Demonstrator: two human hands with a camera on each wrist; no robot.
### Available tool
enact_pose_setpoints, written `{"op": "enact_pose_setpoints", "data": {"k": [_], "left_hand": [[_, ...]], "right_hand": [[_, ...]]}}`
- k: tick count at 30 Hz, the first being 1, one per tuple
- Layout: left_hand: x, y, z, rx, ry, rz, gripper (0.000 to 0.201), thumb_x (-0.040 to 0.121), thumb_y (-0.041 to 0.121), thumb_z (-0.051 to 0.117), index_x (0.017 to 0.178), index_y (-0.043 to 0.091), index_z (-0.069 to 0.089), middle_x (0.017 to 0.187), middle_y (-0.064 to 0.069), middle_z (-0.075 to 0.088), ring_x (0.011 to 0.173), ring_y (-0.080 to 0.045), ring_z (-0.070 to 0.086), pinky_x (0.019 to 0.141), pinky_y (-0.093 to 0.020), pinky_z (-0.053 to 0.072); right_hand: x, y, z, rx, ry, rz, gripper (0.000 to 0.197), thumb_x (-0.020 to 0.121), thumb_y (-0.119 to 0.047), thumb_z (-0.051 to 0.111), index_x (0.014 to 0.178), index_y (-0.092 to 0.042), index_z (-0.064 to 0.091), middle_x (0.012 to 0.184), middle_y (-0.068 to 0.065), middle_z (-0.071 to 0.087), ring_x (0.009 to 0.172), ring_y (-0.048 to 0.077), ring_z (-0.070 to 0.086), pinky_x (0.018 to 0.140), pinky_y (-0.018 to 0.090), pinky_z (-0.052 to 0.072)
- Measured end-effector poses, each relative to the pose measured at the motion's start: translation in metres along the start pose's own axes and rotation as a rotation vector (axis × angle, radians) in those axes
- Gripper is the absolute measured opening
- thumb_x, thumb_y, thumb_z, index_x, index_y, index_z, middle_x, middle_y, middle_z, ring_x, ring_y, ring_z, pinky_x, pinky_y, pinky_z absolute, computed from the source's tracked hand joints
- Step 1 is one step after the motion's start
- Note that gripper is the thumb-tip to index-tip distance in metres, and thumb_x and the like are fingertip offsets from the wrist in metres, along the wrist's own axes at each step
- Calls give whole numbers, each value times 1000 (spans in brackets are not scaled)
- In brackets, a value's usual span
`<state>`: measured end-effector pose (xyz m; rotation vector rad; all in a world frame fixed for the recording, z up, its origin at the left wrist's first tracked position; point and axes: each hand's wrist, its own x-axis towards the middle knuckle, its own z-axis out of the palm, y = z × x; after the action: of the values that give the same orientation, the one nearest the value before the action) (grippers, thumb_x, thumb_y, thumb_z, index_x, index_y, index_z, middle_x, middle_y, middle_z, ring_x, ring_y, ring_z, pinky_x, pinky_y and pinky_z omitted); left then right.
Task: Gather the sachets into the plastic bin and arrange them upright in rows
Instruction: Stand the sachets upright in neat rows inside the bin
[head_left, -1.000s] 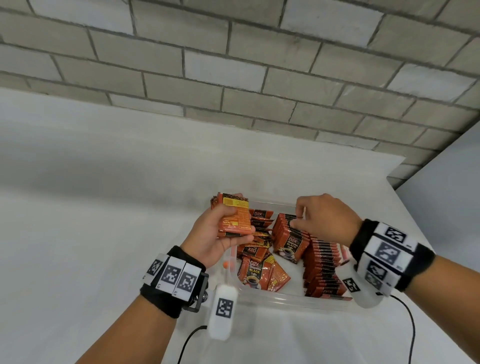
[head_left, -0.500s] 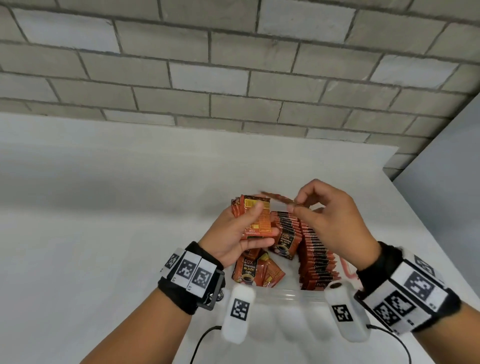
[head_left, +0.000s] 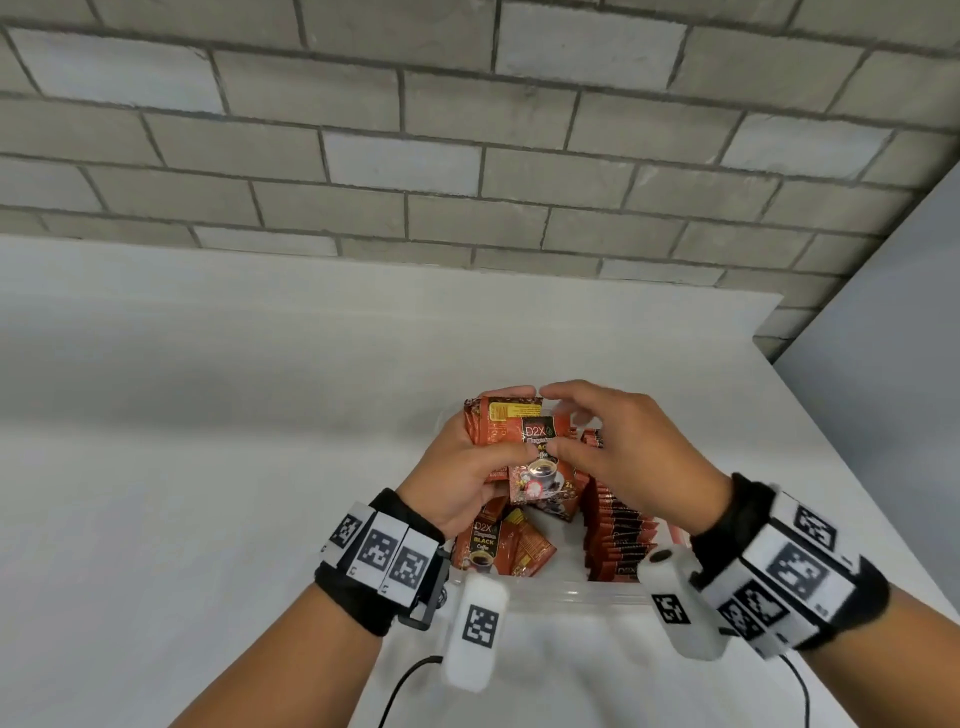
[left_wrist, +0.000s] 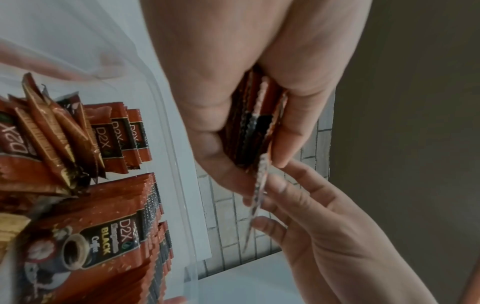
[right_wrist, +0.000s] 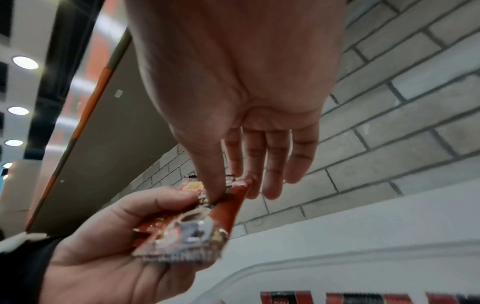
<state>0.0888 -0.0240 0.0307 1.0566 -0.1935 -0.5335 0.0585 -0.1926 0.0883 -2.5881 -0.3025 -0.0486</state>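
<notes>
Orange-brown coffee sachets fill a clear plastic bin (head_left: 571, 593). My left hand (head_left: 462, 473) grips a small stack of sachets (head_left: 501, 422) above the bin's far left part; the left wrist view shows that stack (left_wrist: 255, 127) edge-on between thumb and fingers. My right hand (head_left: 628, 447) pinches a single sachet (head_left: 540, 470), printed face towards me, against the front of the stack. In the right wrist view its thumb presses on this sachet (right_wrist: 205, 224). Upright rows of sachets (head_left: 618, 535) stand in the bin's right half. Loose sachets (head_left: 493, 545) lie at the near left.
The bin stands on a white table (head_left: 208, 467) whose far edge meets a grey brick wall (head_left: 467, 156). The table's right edge (head_left: 852, 441) runs close beside the bin. Black cables (head_left: 405, 686) trail from the wrist cameras over the near table.
My right hand lifted one sachet from the rows, carried it left and turned it face-on against the stack. My left hand kept its grip on the stack.
</notes>
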Motion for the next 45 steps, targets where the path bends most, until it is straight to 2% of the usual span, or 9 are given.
{"op": "enact_pose_setpoints", "data": {"k": [4,6,11,15,19,26,32,36,45], "left_hand": [[-1,4,-10,59,70,4,53,72,9,71,122,20,57,96,-6,70,84,-21,68,67,-31,54],[-1,11,-24,45,143,-4,53,69,17,73,120,18,57,88,-4,66,74,-17,63,58,-25,49],[-3,8,-43,1,188,-39,33,84,10,66,116,13,58,83,-4,66,68,-16,61,57,-26,48],[-5,2,-46,-50,186,-13,41,84,1,65,121,18,58,82,-3,66,73,-17,62,60,-27,49],[-5,1,-49,-101,186,-5,43,83,1,64,123,16,57,85,-6,64,75,-18,63,60,-27,52],[-5,2,-56,-159,183,-14,35,81,4,66,115,14,60,88,-9,66,76,-20,65,61,-28,54],[-4,2,-55,-166,188,-20,33,81,5,66,114,12,61,88,-8,66,74,-19,66,61,-28,55],[-4,1,-56,-164,201,-30,35,82,6,66,116,8,59,90,-9,67,76,-20,67,61,-28,56],[-3,1,-55,-165,208,-36,32,81,6,66,112,8,60,87,-8,68,74,-19,67,61,-28,56]], "right_hand": [[8,9,-5,122,-62,118,36,81,-20,74,111,-31,58,82,-9,62,72,5,58,65,11,43],[11,18,-6,11,-160,157,25,79,-19,76,97,-30,62,80,-8,63,70,4,57,62,12,42],[23,36,15,-303,-381,196,19,78,-19,75,75,-25,58,76,-7,65,71,12,62,59,19,43],[31,37,29,-442,-469,181,11,77,-17,74,78,-18,63,76,-4,63,74,15,60,65,28,50],[34,35,39,-515,-535,192,15,73,-19,76,76,-21,62,78,-5,59,75,16,59,66,31,52],[39,39,51,-673,-580,169,11,77,-11,65,85,-4,66,87,9,68,70,20,57,49,24,36],[44,37,50,-770,-549,169,9,81,-15,62,86,-7,62,82,6,59,70,22,56,48,25,35],[45,36,53,-800,-557,162,14,81,-12,59,71,-11,49,69,1,46,65,22,51,45,24,32],[45,42,49,-764,-546,154,14,84,-22,62,89,-10,60,83,3,57,68,19,53,46,23,33]]}}
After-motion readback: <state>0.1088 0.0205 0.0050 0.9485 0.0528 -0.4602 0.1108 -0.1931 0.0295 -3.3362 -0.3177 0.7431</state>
